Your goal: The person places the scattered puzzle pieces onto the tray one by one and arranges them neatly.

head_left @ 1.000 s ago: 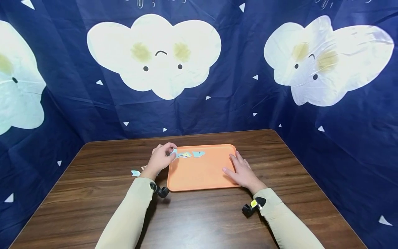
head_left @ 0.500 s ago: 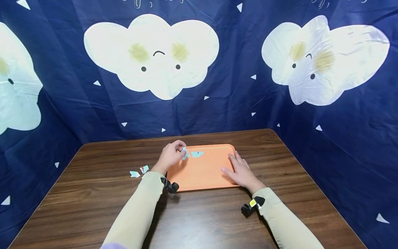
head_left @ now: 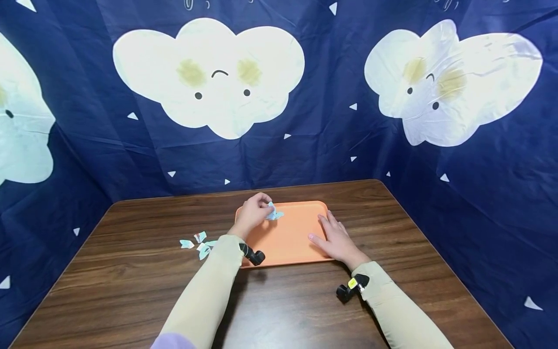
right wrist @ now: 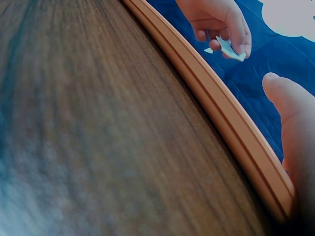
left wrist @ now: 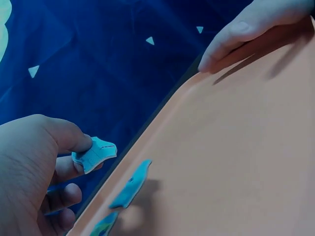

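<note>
Left hand (head_left: 253,213) pinches a light-blue puzzle piece (left wrist: 101,153) above the orange tray's (head_left: 289,242) far side, right hand (head_left: 336,239) loosely spread at its right rim; too low an approach could knock the laid pieces (left wrist: 132,186) askew.

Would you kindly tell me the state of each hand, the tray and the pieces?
Tray: flat on the table
Held piece: raised clear of tray
Left hand: pinching the held piece
Right hand: resting at the tray's edge
Tray pieces: lying flat
Table pieces: lying left of tray
</note>
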